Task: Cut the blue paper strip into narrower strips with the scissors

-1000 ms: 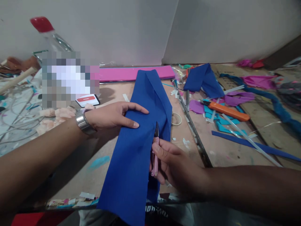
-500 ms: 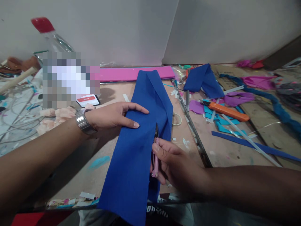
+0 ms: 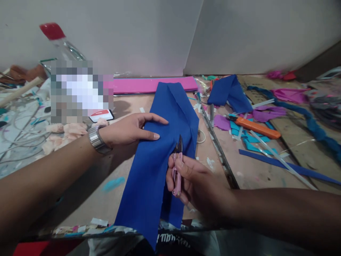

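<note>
A long blue sheet (image 3: 144, 185) lies folded over on the table and hangs past its front edge, with a slit running up from its lower end. On the sheet's left side rests my left hand (image 3: 133, 131), thumb and fingers apart, pressing on the surface. My right hand (image 3: 190, 176) grips small pink snips (image 3: 177, 177) at the slit's upper end. The dark blades of the snips stand apart and point away from me, one beside the blue material and one over it.
A pink strip (image 3: 149, 85) lies at the back. To the right are an orange cutter (image 3: 258, 128), a folded blue piece (image 3: 229, 94), white sticks and coloured scraps. A phone (image 3: 102, 115), peach crumpled pieces (image 3: 73, 131) and a bottle (image 3: 68, 49) are on the left.
The snips' blades have opened, and the fingers of my right hand have spread a little around the handles. The slit's edges have moved farther apart. My left hand stays on the sheet.
</note>
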A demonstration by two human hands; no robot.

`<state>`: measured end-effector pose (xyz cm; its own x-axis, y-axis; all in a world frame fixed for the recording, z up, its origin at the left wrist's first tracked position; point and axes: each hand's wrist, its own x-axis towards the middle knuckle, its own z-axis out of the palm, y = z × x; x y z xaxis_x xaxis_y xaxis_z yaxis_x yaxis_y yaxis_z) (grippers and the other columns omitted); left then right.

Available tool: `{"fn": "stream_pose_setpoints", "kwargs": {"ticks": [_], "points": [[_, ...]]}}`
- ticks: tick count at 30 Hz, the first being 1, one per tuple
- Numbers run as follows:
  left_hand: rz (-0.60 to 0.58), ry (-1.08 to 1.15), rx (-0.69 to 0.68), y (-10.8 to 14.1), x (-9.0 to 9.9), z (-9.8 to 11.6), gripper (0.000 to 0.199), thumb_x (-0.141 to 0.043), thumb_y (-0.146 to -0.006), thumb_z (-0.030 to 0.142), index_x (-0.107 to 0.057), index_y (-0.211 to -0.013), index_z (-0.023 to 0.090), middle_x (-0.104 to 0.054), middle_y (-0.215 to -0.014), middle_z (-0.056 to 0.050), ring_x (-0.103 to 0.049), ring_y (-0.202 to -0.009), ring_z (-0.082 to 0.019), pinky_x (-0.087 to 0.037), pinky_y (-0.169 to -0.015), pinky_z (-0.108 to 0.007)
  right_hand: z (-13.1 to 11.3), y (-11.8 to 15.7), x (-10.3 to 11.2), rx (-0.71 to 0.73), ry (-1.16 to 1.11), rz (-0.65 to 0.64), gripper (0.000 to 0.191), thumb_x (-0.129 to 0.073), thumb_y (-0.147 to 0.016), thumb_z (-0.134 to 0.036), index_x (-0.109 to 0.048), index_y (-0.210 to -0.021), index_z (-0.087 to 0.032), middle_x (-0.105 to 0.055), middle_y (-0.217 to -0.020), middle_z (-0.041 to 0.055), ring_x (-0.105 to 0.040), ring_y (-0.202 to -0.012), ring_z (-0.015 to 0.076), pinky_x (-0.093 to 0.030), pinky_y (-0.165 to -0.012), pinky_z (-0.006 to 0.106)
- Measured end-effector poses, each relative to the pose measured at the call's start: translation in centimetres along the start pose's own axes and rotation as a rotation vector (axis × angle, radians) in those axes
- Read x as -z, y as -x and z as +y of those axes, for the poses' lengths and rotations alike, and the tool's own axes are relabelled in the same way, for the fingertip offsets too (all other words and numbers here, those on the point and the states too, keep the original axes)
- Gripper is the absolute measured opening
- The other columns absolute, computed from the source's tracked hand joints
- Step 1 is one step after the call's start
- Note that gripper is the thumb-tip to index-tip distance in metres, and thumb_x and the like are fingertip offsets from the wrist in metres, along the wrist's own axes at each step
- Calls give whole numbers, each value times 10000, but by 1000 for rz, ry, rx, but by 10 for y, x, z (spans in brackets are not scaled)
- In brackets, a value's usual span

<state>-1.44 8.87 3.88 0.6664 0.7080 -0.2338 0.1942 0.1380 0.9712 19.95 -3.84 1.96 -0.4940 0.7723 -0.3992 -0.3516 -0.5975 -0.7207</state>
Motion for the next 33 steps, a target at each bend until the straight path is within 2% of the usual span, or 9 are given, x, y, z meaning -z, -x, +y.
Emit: {"fn": "stream_pose_setpoints", "kwargs": {"ticks": [12,22,25,29,33], "points": [[-21,-24,12,0,1,0,496,-813,-831,264,-681,-1307,221,-730,-1230,-87,-717,-1015,-214,-612,-867,-335,0,-3,2,0,68,16,430,-733,-887,-584,-574,-870,-185,-681,-670,-11,-513,-440,58,-377,-391,153],[-23,10,19,0,-1,1,487,-815,-824,239,-685,-1292,218,-724,-1227,-73,-708,-994,-182,-601,-856,-293,1,-2,1,3,86,22,386,-687,-942,-526,-547,-827,-185,-684,-662,-8,-496,-405,44,-346,-383,150],[-25,-11,-3,0,0,1,482,-811,-828,235,-686,-1294,220,-715,-1264,-76,-707,-1031,-191,-597,-880,-298,2,-1,2,24,73,-16,372,-673,-954,-541,-573,-901,-187,-687,-691,-13,-502,-416,46,-349,-382,146],[-29,-22,-12,1,2,2,495,-818,-830,255,-681,-1304,232,-718,-1266,-77,-713,-1026,-197,-597,-863,-294,3,2,2,55,91,-28,395,-591,-994,-587,-610,-1116,-212,-692,-763,-20,-521,-423,48,-377,-390,146],[-14,5,-46,3,1,4,500,-836,-810,248,-693,-1289,241,-723,-1253,-71,-721,-982,-190,-596,-828,-277,3,5,-1,91,115,-60,452,-567,-996,-615,-634,-1123,-186,-685,-768,-8,-534,-420,47,-395,-399,155]]}}
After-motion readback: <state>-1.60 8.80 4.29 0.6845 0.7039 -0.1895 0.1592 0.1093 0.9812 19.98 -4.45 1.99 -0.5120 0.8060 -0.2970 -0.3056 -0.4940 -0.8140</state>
